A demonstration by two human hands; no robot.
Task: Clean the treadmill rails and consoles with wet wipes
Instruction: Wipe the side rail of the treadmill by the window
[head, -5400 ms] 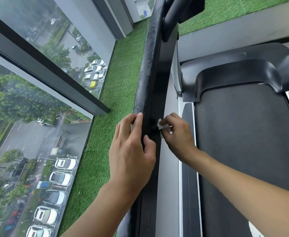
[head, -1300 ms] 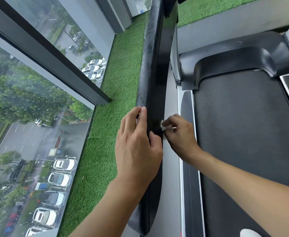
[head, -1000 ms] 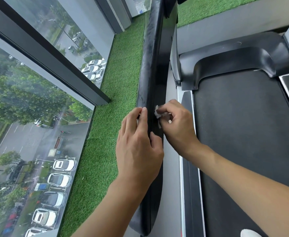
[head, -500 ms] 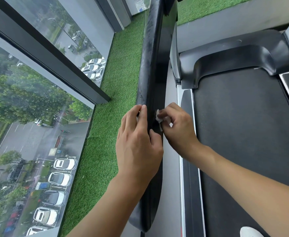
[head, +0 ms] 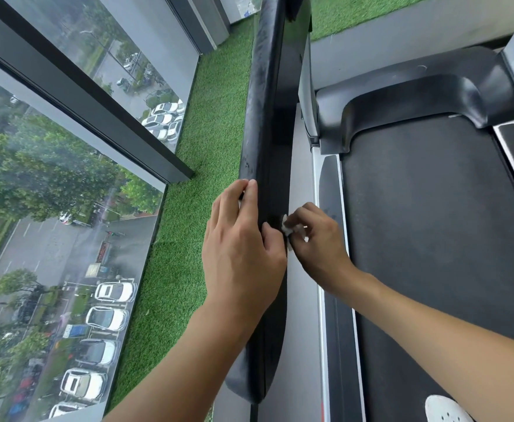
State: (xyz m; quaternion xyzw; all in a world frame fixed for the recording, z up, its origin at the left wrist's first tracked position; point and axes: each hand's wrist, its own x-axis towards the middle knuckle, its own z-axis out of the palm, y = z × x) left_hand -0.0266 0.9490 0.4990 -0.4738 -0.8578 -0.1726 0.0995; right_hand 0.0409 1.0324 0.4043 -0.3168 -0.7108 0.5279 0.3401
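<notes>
Left hand [head: 240, 251]: fingers and thumb curled around black treadmill rail [head: 263, 111].
Right hand [head: 318, 242]: fingers pinching crumpled wet wipe [head: 288, 229] against rail's inner face.
Floor: green turf [head: 207, 141].

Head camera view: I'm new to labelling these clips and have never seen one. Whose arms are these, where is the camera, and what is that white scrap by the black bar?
The camera sits on a person's head and looks down, so the two bare arms are the wearer's own. The long black bar up the middle is a treadmill handrail. The left hand grips it, fingers curled over its window side. The right hand pinches a small crumpled wet wipe and presses it against the rail's belt side, beside the left thumb. To the right lies the dark treadmill belt, with the black motor cover at its far end and a white shoe at the bottom edge. To the left are artificial grass and a window over parked cars.
</notes>
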